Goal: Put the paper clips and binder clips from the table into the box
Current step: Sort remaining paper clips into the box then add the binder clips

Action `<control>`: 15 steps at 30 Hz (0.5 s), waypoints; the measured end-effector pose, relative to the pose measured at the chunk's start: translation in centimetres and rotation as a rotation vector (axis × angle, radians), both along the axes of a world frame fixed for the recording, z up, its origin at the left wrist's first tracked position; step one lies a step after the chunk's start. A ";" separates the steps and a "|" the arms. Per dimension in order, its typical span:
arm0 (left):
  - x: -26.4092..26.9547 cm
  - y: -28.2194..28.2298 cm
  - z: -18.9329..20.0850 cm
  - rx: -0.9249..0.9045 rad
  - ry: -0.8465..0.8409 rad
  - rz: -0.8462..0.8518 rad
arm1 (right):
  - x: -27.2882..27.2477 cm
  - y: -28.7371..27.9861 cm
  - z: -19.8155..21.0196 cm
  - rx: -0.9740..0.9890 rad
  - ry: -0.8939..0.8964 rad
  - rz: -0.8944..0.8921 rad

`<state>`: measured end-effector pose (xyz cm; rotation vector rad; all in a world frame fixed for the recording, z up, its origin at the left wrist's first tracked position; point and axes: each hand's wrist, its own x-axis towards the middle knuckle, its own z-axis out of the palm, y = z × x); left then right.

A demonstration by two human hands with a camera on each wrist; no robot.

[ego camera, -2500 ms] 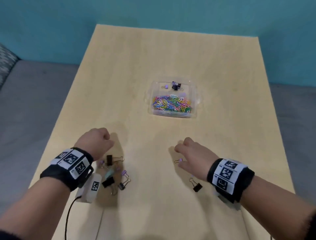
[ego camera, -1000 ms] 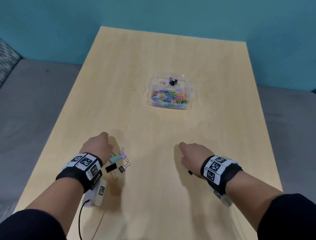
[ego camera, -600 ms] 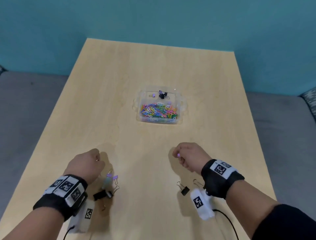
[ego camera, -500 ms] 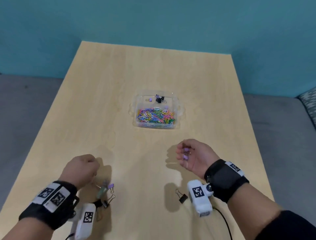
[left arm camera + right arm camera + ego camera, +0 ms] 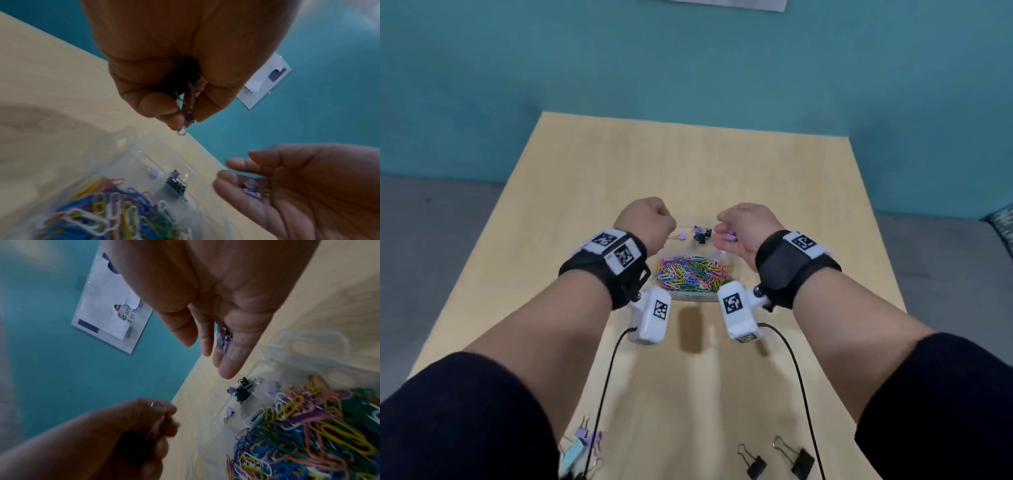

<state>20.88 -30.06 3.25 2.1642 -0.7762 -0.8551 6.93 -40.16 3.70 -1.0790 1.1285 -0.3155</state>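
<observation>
Left hand (image 5: 646, 222), fist clenched on binder clips (image 5: 188, 113), right hand (image 5: 744, 228), palm-up fingers loosely cupping purple binder clips (image 5: 730, 236), above clear box (image 5: 709, 297) of paper clips (image 5: 691, 274); black binder clips (image 5: 777, 460) at 5 o'clock on table (image 5: 808, 205).

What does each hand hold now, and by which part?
The left hand pinches small binder clips by their wire handles between fingertips. Purple binder clips lie loose on the right hand's open fingers, not pinched.

Table (image 5: 571, 192): box (image 5: 690, 297), binder clips (image 5: 777, 460)
</observation>
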 end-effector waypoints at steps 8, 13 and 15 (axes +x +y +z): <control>-0.2 2.8 0.9 -0.124 0.171 0.089 | -3.9 0.9 1.1 -0.143 0.092 0.130; 0.3 14.6 -0.9 0.034 0.022 0.096 | -12.5 4.6 -0.1 -0.566 0.390 0.453; -0.2 20.0 -2.0 0.228 -0.073 0.022 | -16.2 7.2 -1.3 -0.675 0.605 0.723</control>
